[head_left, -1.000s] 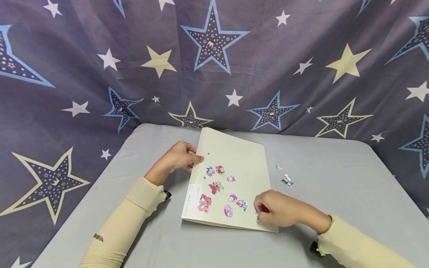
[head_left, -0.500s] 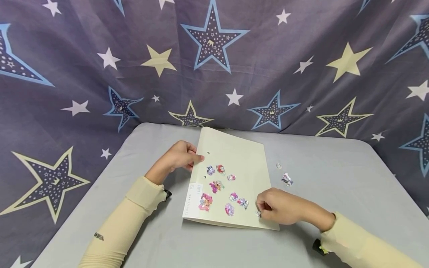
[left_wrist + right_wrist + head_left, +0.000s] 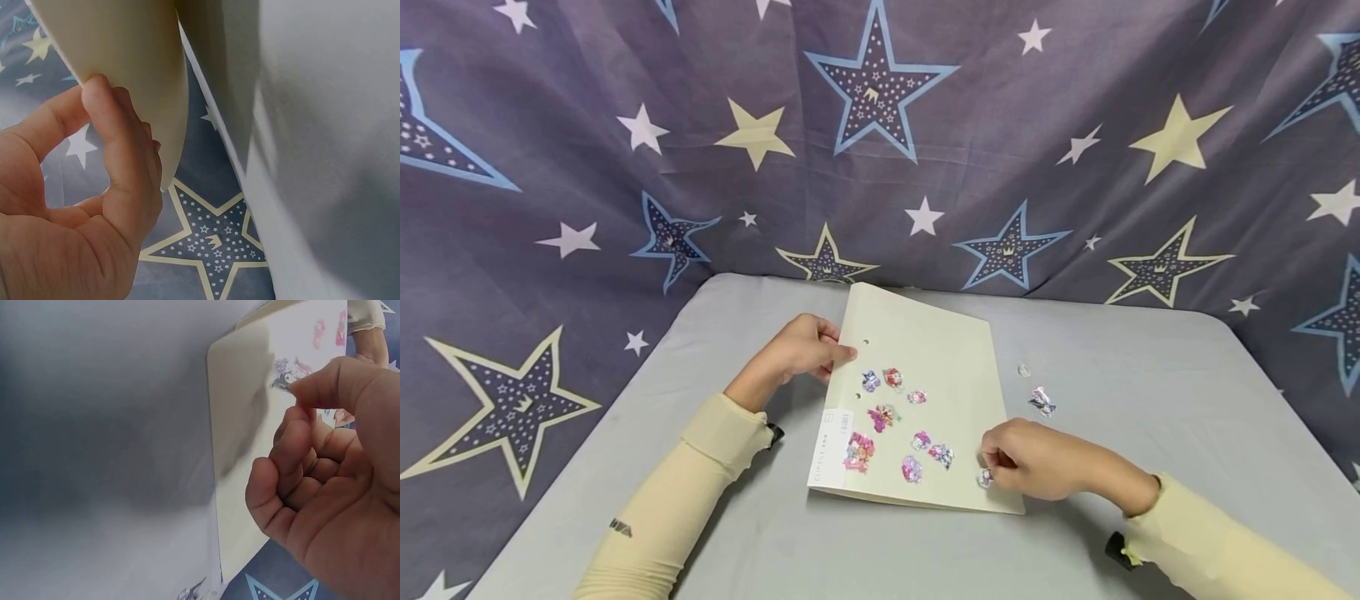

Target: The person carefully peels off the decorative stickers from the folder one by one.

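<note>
In the head view a cream folder (image 3: 925, 350) leans with its left side raised off the grey table. My left hand (image 3: 805, 348) pinches its left edge between thumb and fingers; the left wrist view shows the bent cover (image 3: 131, 56) in that grip. Near the folder's lower right corner, my right hand (image 3: 1030, 460) pinches a small shiny sticker (image 3: 985, 477) by its edge. The right wrist view shows this sticker (image 3: 284, 376) at the thumb tip, the other fingers curled. Several glittery stickers, such as a pink one (image 3: 859, 452) and a purple one (image 3: 912, 469), lie on the cover.
Right of the folder, a silvery sticker (image 3: 1042, 402) and a small clear piece (image 3: 1024, 371) lie on the grey table (image 3: 1150, 400). A white label (image 3: 831, 450) sits at the folder's lower left. Behind the table hangs a star-patterned cloth (image 3: 970, 150).
My right hand has shifted slightly right along the folder's lower right, and more of the sticker at its fingertips shows. My left hand keeps its grip on the folder's edge.
</note>
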Demonstrator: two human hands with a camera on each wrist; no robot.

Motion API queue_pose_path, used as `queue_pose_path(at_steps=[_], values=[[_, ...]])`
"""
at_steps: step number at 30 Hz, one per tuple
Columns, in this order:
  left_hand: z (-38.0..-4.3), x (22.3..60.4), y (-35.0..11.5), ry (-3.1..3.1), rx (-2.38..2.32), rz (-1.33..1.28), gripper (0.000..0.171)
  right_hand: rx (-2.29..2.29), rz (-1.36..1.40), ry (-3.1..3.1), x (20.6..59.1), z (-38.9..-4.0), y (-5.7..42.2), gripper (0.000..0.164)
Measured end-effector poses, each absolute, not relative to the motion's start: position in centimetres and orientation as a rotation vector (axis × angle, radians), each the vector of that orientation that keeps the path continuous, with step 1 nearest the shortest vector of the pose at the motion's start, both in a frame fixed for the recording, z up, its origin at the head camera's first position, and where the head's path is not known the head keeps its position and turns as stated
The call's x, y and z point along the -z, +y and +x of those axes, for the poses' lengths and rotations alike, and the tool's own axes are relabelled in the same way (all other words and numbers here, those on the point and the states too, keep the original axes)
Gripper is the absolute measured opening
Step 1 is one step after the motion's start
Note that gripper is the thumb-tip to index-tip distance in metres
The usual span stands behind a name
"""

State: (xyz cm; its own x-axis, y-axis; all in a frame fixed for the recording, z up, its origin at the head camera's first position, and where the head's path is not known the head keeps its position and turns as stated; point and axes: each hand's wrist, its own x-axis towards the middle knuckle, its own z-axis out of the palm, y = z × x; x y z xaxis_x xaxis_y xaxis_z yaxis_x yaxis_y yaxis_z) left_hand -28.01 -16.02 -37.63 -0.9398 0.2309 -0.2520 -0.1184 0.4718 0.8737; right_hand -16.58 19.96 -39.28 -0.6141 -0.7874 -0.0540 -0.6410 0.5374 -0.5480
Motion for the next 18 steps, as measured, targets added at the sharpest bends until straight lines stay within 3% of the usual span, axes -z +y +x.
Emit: queue_pose_path(at_steps=[18], values=[[-28.0, 37.6, -16.0, 2.392, -1.444, 0.088, 0.034, 0.636, -1.023, 2.643, 38.4, -18.4, 23.8, 0.024]])
